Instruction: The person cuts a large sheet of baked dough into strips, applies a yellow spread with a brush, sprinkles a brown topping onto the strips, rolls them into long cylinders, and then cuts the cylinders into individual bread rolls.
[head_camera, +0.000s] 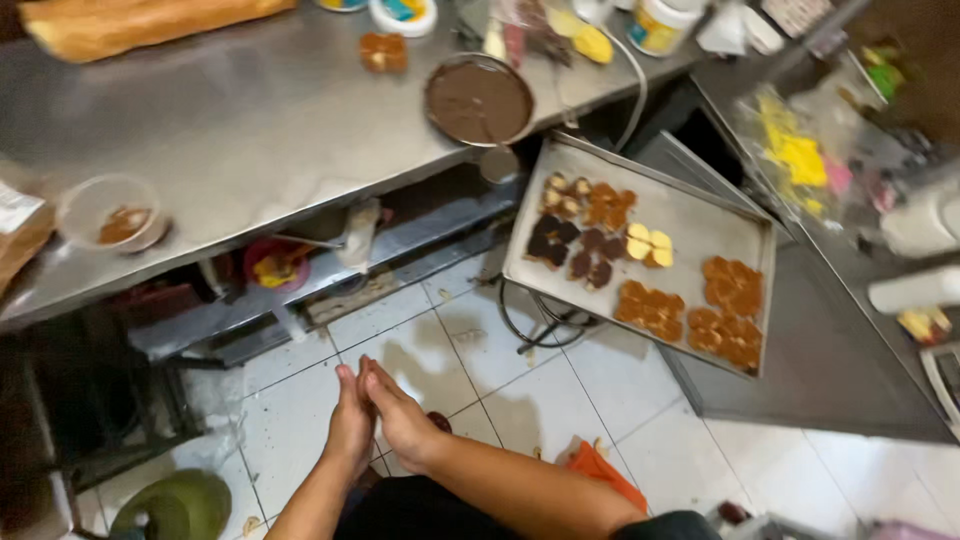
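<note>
Head view: left hand (350, 425) and right hand (400, 420) pressed palm to palm over the tiled floor (620, 400), fingers straight, probably holding nothing. Baking tray (700, 225) of pastries sits well apart, up right; bowl of chocolate (479, 100) on steel counter (230, 130).

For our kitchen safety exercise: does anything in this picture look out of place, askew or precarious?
Yes. The baking tray of pastries sits skewed across the gap between two counters, one end overhanging the floor. The round pan of chocolate sits right at the steel table's edge. Both hands, left and right, are pressed together, holding nothing.
</note>
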